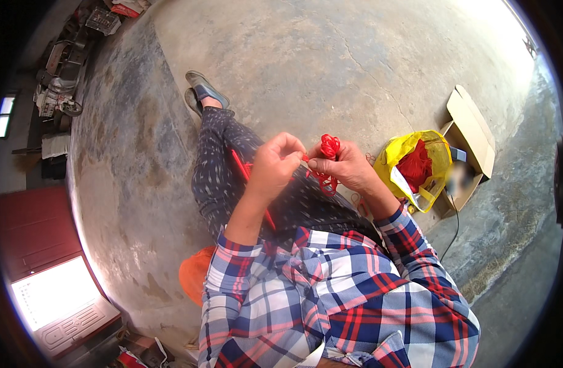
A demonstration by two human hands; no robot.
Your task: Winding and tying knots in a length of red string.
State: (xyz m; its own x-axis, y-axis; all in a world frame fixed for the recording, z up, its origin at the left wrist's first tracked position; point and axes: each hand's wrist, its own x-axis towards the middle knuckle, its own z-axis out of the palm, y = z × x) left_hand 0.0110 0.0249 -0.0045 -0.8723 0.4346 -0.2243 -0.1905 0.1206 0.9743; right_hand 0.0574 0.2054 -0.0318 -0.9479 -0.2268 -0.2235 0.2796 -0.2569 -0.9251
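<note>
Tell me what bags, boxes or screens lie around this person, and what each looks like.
Yellow plastic bag: on the floor to the person's right, open, with red yarn inside.
Cardboard box: just beyond the bag, brown, flaps open.
Bright panels: far left edge, two small glowing rectangles; unclear whether they are screens.

The person wears a blue, red and white plaid shirt (pixel 330 294), dark speckled trousers (pixel 226 165) and grey shoes (pixel 203 89).

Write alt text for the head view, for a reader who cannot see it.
Seen from above, a seated person in a plaid shirt works red yarn between both hands: the left hand pinches a thin red needle, the right hand holds the knotted yarn. To the right on the concrete floor, a yellow bag of red yarn leans against an open cardboard box.
</note>
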